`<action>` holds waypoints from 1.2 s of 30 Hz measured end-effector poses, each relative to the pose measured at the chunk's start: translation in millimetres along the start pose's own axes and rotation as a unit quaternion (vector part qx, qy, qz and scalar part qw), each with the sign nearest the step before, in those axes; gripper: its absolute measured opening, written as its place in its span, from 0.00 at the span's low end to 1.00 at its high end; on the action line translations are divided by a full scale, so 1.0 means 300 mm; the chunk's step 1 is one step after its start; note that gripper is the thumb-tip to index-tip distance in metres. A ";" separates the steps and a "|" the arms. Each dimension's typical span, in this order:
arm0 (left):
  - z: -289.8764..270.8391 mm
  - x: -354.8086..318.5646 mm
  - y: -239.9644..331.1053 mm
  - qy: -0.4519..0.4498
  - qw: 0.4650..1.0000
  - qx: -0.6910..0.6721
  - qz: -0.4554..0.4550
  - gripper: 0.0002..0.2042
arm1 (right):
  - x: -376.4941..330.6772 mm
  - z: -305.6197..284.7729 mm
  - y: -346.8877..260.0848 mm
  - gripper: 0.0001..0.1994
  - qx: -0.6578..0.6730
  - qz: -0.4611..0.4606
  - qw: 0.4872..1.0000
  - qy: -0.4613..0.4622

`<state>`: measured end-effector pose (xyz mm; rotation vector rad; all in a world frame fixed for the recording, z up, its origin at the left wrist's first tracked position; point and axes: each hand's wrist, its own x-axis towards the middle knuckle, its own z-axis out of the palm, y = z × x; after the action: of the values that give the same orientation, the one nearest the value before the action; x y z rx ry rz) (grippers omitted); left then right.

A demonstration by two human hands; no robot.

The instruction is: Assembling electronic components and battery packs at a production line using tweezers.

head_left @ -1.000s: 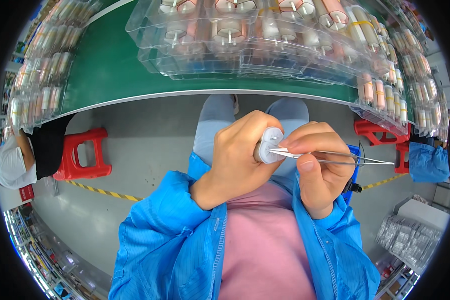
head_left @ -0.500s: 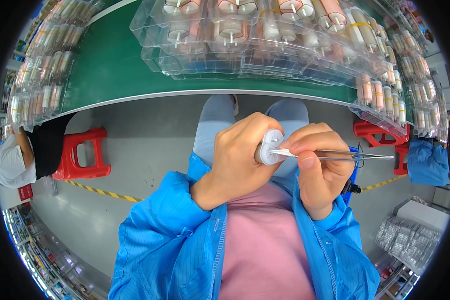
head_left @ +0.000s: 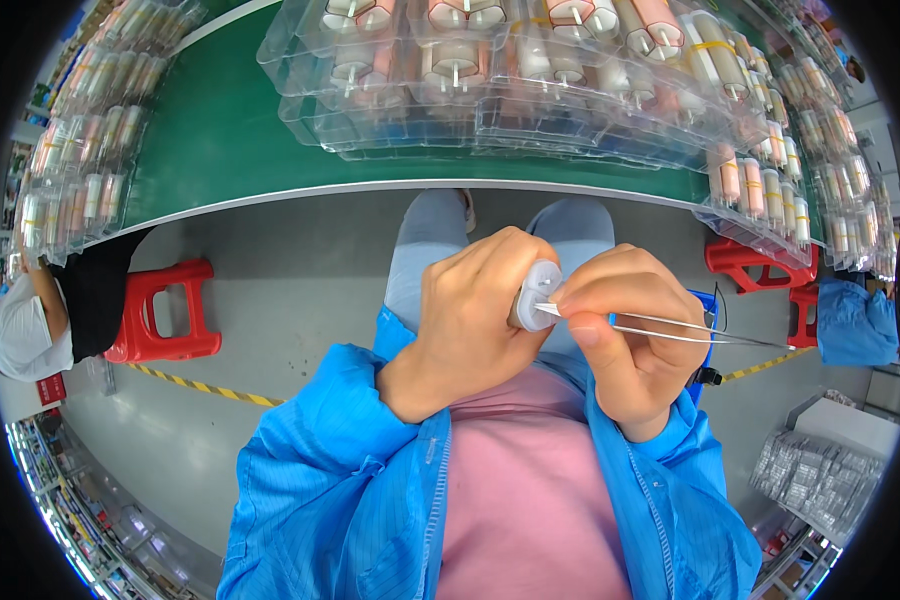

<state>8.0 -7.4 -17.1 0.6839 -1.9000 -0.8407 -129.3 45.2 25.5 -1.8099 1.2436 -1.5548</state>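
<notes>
My left hand is wrapped round a pale part, its whitish, round-lobed end face turned toward my right hand. The rest of that part is hidden in the palm. In my right hand, thumb and forefinger pinch a small white pointed piece, whose tip meets the lower lobe of the face. Whether it enters an opening there cannot be seen. The same hand also keeps hold of metal tweezers, their slim arms reaching out to the right past the fingers.
Beyond my knees stands a green table with stacked clear plastic trays of pink and white cylinders. More filled trays line the left side. Red stools stand left and right. A person in white is at far left.
The tweezers have swung, their right end now lower and farther right. My right fingers have shifted slightly left, closer to the face of the pale part. My left hand has barely moved.
</notes>
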 end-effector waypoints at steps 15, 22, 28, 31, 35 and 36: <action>0.005 0.012 -0.012 0.033 0.989 0.122 0.079 0.12 | -0.017 -0.007 0.010 0.05 0.143 0.044 0.987 0.059; 0.013 0.016 -0.011 0.052 0.990 0.097 0.087 0.10 | -0.037 -0.005 0.021 0.07 0.196 0.063 0.974 0.090; 0.016 0.015 -0.017 0.061 0.986 0.111 0.106 0.10 | -0.044 0.005 0.033 0.07 0.182 0.057 0.977 0.099; 0.017 0.018 -0.017 0.072 0.983 0.115 0.123 0.10 | -0.050 0.013 0.044 0.07 0.162 0.036 0.981 0.104; 0.021 0.018 -0.021 0.088 0.979 0.124 0.139 0.10 | -0.050 0.012 0.043 0.07 0.148 0.029 0.984 0.090; 0.023 0.017 -0.024 0.092 0.977 0.127 0.142 0.10 | -0.051 0.012 0.047 0.07 0.149 0.024 0.985 0.089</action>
<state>0.6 -13.8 -22.4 0.5997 -1.8957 -0.3454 -130.2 50.2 5.1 -1.4696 1.0542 -1.7981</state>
